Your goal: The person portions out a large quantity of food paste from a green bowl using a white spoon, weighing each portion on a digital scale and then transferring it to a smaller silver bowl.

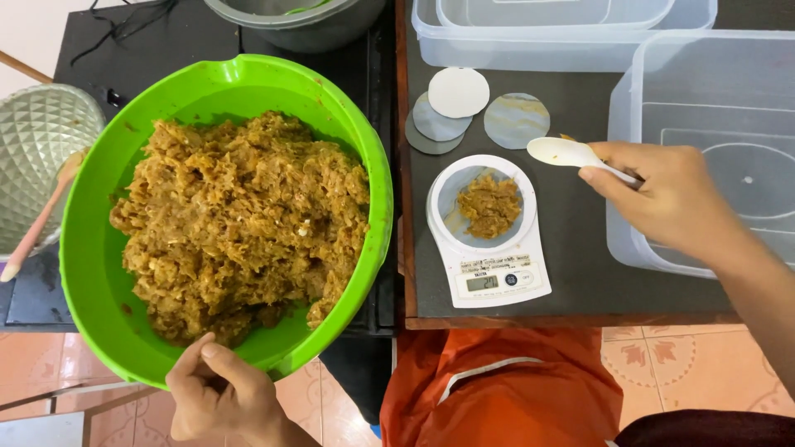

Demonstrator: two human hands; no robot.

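My left hand (222, 396) grips the near rim of a big green plastic bowl (91, 273) heaped with a brown shredded food mixture (240, 219). My right hand (672, 199) holds a white plastic spoon (567, 152) above the dark table, to the right of a small white kitchen scale (491, 269). A small portion of the same brown mixture (490, 204) lies on a round disc on the scale's platform. The spoon's bowl looks nearly clean.
Several thin round discs (457, 93), grey and white, lie behind the scale. Clear plastic containers (704, 99) stand at the right and back of the table. A metal bowl (37, 132) with a pink-handled utensil sits at left, a grey pot (298, 25) at the top.
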